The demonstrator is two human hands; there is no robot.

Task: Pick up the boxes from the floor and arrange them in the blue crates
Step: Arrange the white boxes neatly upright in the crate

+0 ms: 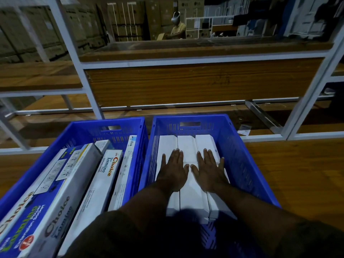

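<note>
Nearest the camera, both forearms and dark sleeves fill the lower edge and hide the near wall of the right blue crate [240,146] and the near ends of the white boxes [187,146] inside it. The bottom left corner cuts off the left blue crate [89,127] and the printed boxes [104,183] packed lengthwise in it; their nearest lettering is blurred and only partly legible. In the right crate the white boxes lie flat, side by side in rows, running away from the person. The left hand [172,172] and the right hand [208,173] rest palm down on top of them, thumbs nearly touching, fingers [176,155] straight and spread, grasping nothing; the boxes lie directly under the fingers and reach past the fingertips to the far wall. Both crates stand touching on a wooden surface. Beyond them rises a white metal rack [89,86] with wooden shelves, its posts cut by the frame. Far off, dim and soft, a person [177,28] stands among stacked cartons [128,19].
</note>
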